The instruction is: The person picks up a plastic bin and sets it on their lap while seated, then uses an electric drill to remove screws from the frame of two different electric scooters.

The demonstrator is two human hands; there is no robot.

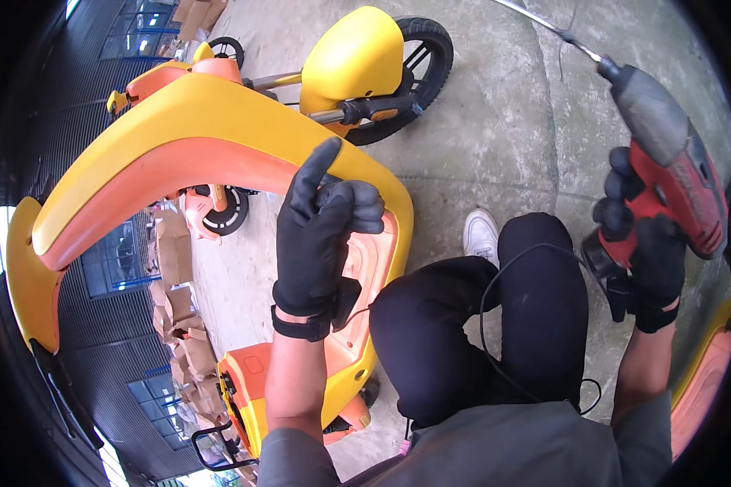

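Observation:
In black work gloves, both my hands are raised in front of me. My right hand is wrapped round the handle of a red and grey cordless drill. A long thin metal bit runs from its nose toward the upper left. My left hand is above the scooter's footboard, index finger stretched out and the other fingers curled in; whatever they may hold is hidden. Beside me on the left is a yellow and orange scooter, its front wheel on the far side under a yellow mudguard.
My bent legs and a white shoe rest on the concrete floor. Another orange and yellow panel edges in at the lower right. Cardboard boxes line the wall at left. A thin black cable crosses my legs.

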